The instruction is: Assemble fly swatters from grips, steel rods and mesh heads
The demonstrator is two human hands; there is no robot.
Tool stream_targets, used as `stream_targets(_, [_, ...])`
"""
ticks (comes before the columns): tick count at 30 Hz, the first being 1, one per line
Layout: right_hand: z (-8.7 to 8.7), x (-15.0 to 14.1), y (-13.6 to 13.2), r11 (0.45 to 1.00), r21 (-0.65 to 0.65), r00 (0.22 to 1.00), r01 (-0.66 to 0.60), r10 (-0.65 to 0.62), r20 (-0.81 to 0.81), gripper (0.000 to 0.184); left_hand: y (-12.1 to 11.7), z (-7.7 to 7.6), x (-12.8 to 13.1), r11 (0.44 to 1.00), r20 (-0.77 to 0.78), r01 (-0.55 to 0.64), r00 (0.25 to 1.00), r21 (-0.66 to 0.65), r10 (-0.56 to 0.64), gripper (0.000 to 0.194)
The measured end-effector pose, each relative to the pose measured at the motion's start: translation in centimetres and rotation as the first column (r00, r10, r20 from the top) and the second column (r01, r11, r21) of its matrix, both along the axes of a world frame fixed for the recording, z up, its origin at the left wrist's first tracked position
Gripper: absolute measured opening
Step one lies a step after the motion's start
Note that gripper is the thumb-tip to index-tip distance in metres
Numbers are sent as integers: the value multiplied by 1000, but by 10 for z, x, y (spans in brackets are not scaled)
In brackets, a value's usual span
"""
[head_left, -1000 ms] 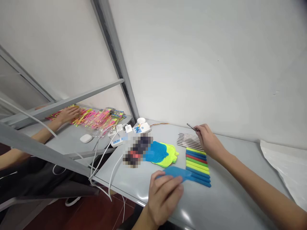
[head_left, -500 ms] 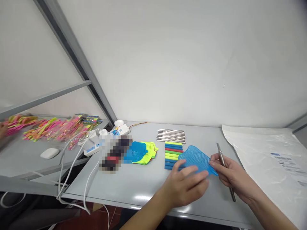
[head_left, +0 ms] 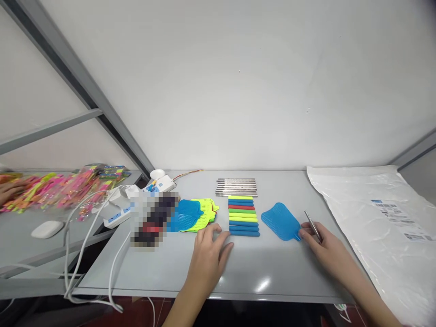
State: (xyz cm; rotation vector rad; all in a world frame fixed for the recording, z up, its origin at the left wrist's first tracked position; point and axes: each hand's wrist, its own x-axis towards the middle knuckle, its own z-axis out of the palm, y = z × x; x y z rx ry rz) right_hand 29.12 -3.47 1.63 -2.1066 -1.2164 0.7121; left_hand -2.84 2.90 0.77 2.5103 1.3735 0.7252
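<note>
My right hand (head_left: pixel 323 245) pinches a thin metal rod (head_left: pixel 312 225) and the stem end of a blue mesh swatter head (head_left: pixel 280 220) that lies flat on the grey table (head_left: pixel 259 268). My left hand (head_left: pixel 208 253) rests on the table with its fingers apart, holding nothing, just left of a row of coloured handles (head_left: pixel 243 215). Behind that row lies a bundle of metal rods (head_left: pixel 236 187). A stack of blue and yellow mesh heads (head_left: pixel 195 215) sits to the left of the handles.
A white plastic bag (head_left: pixel 378 218) with labels covers the table's right side. Power strips (head_left: pixel 117 210) and white cables (head_left: pixel 81 245) hang off the left edge. On the neighbouring table, another person's hand (head_left: pixel 10 190) touches a heap of coloured packets (head_left: pixel 68 186).
The view swung right. My left hand let go of the blue mesh head and moved left beside the handles. My right hand carried the rod from the bundle to the mesh head's stem.
</note>
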Motion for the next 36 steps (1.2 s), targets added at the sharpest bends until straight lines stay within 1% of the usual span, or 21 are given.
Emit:
stream_targets(3, [0, -3, -6, 999, -39, 998, 4, -2, 56, 35, 1, -1, 4, 1000, -15, -6, 1000, 2, 6, 22])
stream_targets(5, [3, -5, -10, 1000, -14, 999, 8, -7, 52, 35, 2, -1, 5, 1000, -21, -2, 1000, 5, 3, 22])
stream_targets(8, [10, -11, -13, 994, 106, 1000, 23, -21, -17, 33, 3, 0, 5, 1000, -6, 4, 1000, 19, -4, 23])
stream_targets(11, [17, -21, -11, 973, 214, 982, 83, -44, -183, 31, 4, 2, 7, 999, -1, 7, 1000, 31, -7, 24])
stream_targets(13, [19, -31, -5, 946, 284, 930, 155, -43, -365, 31, 4, 2, 10, 999, -4, 6, 1000, 37, -6, 21])
stream_targets(15, [18, -41, 4, 896, 378, 838, 233, 13, -545, 31, 3, 3, 13, 999, -2, 12, 1000, 43, -11, 17])
stream_targets(17, [15, -51, 14, 838, 457, 753, 299, 87, -652, 32, 1, 3, 14, 999, -9, 35, 999, 37, -35, 12])
stream_targets(18, [13, -55, 19, 814, 482, 727, 324, 112, -677, 33, 0, 2, 14, 998, -18, 54, 998, 27, -54, 10])
stream_targets(20, [9, -62, 27, 777, 516, 709, 361, 131, -693, 34, -2, 2, 13, 996, -34, 94, 995, -1, -94, 10])
stream_targets(22, [7, -67, 31, 749, 546, 715, 376, 140, -685, 36, -3, 2, 12, 994, -35, 109, 993, -32, -110, 11])
stream_targets(24, [7, -69, 33, 727, 580, 722, 368, 170, -671, 36, -3, 1, 11, 994, -25, 99, 995, -54, -100, 9])
stream_targets(26, [7, -70, 35, 712, 611, 726, 346, 209, -655, 38, -2, -1, 11, 994, -21, 89, 996, -58, -90, 15])
stream_targets(28, [6, -70, 36, 708, 626, 733, 326, 228, -640, 40, -1, -3, 12, 995, -28, 91, 995, -48, -92, 24])
stream_targets(29, [5, -70, 36, 711, 628, 738, 317, 231, -634, 41, -1, -4, 12, 995, -34, 90, 995, -42, -91, 26])
stream_targets(32, [3, -68, 40, 722, 626, 752, 296, 228, -618, 43, -1, -5, 13, 996, -40, 81, 996, -42, -82, 20])
stream_targets(36, [2, -64, 45, 717, 636, 767, 284, 229, -600, 42, -2, -3, 15, 991, -30, 114, 993, -72, -117, 14])
